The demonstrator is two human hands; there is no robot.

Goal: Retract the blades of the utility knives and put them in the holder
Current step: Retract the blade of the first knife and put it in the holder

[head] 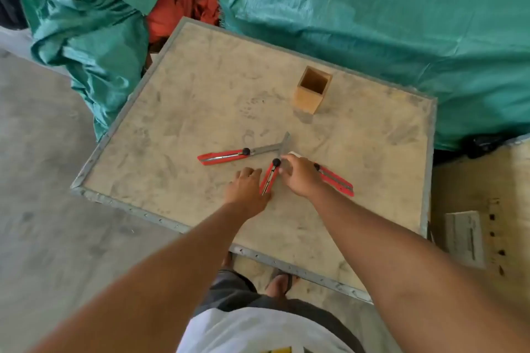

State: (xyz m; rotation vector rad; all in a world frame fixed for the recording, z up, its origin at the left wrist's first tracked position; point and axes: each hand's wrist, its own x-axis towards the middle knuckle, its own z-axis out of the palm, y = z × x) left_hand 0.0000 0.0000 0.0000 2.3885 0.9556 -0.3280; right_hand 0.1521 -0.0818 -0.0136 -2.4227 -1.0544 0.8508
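Observation:
Three red utility knives lie on a dusty board table (200, 89). The left knife (226, 155) points right with its blade out. The middle knife (271, 173) points up and away, and its long blade crosses the left knife's blade tip. The right knife (337, 179) is partly hidden under my right hand (299, 176). My left hand (246, 188) rests on the table against the middle knife's handle. The fingertips of my right hand touch that knife near its black knob. An empty square wooden holder (311, 90) stands upright farther back.
Green tarpaulin sacks (387, 23) crowd the table's far and left sides, with orange cloth (183, 3) between them. A metal rim (129, 203) edges the table. A small white box (464, 238) lies on a wooden surface to the right. Concrete floor is at the left.

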